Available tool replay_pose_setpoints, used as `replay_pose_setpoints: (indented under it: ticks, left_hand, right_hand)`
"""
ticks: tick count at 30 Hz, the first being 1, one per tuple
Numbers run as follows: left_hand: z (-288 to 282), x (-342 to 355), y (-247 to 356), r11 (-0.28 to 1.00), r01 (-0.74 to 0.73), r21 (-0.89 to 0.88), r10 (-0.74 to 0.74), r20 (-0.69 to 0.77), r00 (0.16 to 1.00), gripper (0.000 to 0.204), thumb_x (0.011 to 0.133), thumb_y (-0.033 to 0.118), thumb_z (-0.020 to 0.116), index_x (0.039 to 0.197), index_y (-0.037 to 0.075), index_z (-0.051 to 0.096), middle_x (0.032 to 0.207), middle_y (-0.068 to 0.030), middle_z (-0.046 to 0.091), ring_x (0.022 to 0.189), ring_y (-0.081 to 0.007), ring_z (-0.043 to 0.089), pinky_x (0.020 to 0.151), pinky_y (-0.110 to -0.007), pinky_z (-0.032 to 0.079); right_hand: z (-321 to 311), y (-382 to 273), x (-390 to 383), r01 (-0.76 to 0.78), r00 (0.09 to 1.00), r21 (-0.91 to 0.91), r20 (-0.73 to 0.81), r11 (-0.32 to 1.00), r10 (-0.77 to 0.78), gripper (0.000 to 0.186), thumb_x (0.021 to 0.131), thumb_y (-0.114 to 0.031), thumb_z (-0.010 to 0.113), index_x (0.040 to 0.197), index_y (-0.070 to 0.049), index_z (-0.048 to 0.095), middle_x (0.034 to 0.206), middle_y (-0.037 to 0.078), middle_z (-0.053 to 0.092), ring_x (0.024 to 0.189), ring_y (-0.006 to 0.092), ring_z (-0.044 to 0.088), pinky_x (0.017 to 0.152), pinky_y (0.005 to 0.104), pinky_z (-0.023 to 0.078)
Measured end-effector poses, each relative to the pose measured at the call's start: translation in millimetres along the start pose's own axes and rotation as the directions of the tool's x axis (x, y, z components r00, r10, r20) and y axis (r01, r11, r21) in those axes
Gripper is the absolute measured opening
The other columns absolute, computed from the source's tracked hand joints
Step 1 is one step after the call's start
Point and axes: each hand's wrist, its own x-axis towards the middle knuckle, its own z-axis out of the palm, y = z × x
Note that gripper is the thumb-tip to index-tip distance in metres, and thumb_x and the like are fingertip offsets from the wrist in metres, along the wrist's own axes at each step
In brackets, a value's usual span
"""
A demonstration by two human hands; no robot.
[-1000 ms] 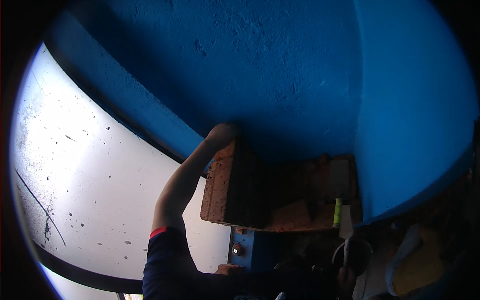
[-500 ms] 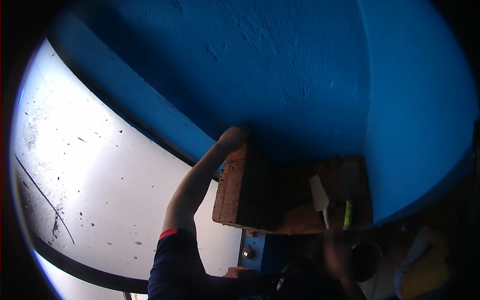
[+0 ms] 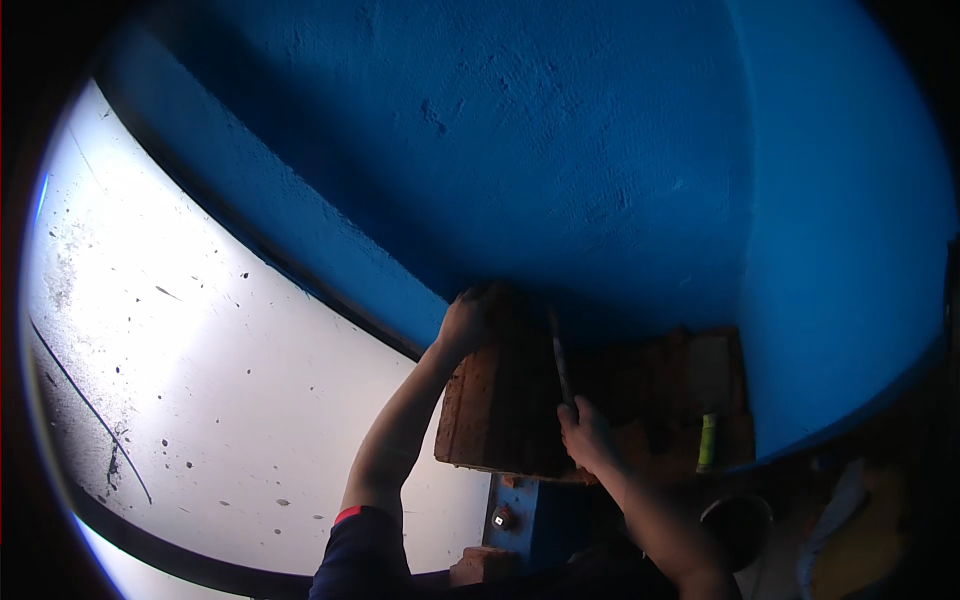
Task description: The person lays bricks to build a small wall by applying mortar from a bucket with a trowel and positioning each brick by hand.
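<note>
My left hand is at the far end of a low brick structure, close to the blue wall, its fingers curled over a brick in deep shadow; the fingertips are hidden. My right hand is closed round the handle of a trowel. Its blade now shows nearly edge-on, pointing away from me beside the brickwork's raised left part. Whether the blade touches brick or mortar is too dark to tell.
A slim yellow-green object lies on the bricks at right. Below it are a dark bucket and a yellowish sack-like bundle. Blue walls enclose the far side and right; a speckled white surface fills the left.
My right hand has brought the trowel up and leftward from the right-hand bricks, turning its blade edge-on. My left hand stays on the brick; the view has shifted slightly.
</note>
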Motion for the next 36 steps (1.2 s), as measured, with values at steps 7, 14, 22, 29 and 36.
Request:
replay_pose_setpoints:
  ticks: [7, 14, 22, 29, 36]
  left_hand:
    - [6, -11, -17, 0.991, -0.014, 0.137, 0.031, -0.120, 0.992, 0.042, 0.087, 0.028, 0.063, 0.123, 0.007, 0.059, 0.126, -0.0169, 0.057, 0.119, -0.0340, 0.051, 0.101, -0.042, 0.043]
    - [1, -8, -10, 0.990, -0.008, 0.139, 0.018, -0.073, 0.997, 0.042, 0.087, 0.028, 0.063, 0.124, 0.009, 0.059, 0.125, -0.0155, 0.057, 0.119, -0.0322, 0.051, 0.101, -0.042, 0.042]
    - [6, -12, -25, 0.981, -0.031, 0.192, 0.045, -0.068, 0.997, 0.039, 0.087, 0.026, 0.062, 0.123, 0.010, 0.059, 0.127, -0.0145, 0.056, 0.119, -0.0324, 0.050, 0.102, -0.042, 0.041]
    - [-65, -54, 57, 0.962, 0.120, -0.247, -0.182, -0.248, 0.952, 0.039, 0.086, 0.013, 0.062, 0.125, 0.005, 0.058, 0.124, -0.0165, 0.058, 0.115, -0.0334, 0.053, 0.097, -0.039, 0.045]
    - [-59, -197, 243, 0.298, 0.172, -0.939, 0.169, 0.229, 0.958, 0.066, 0.088, 0.042, 0.065, 0.134, -0.003, 0.048, 0.125, -0.0199, 0.056, 0.120, -0.0280, 0.051, 0.102, -0.037, 0.038]
  right_hand:
    - [43, -61, -4, -0.063, 0.996, -0.091, 0.058, 0.994, 0.069, 0.030, 0.100, -0.029, 0.048, 0.122, -0.009, 0.052, 0.058, 0.003, 0.052, 0.046, 0.0130, 0.051, 0.040, 0.0281, 0.039]
    - [20, -146, -19, -0.296, 0.939, -0.156, 0.135, 0.942, 0.317, 0.035, 0.100, -0.027, 0.047, 0.126, -0.004, 0.047, 0.066, 0.007, 0.061, 0.054, 0.0143, 0.060, 0.045, 0.0271, 0.047]
    - [-41, -130, -94, -0.385, 0.863, 0.159, 0.411, 0.909, 0.294, 0.021, 0.098, -0.026, 0.054, 0.093, -0.006, 0.048, 0.059, 0.001, 0.051, 0.045, 0.0085, 0.050, 0.040, 0.0227, 0.040]
    - [-118, -125, -151, -0.374, 0.895, 0.124, 0.307, 0.919, 0.323, 0.018, 0.097, -0.022, 0.057, 0.091, -0.005, 0.052, 0.059, 0.001, 0.051, 0.044, 0.0081, 0.047, 0.042, 0.0262, 0.041]
    - [-129, -162, -188, -0.034, 0.981, -0.108, 0.189, 0.994, 0.054, 0.032, 0.096, -0.031, 0.057, 0.107, -0.001, 0.054, 0.068, 0.007, 0.057, 0.057, 0.0169, 0.057, 0.051, 0.0312, 0.045]
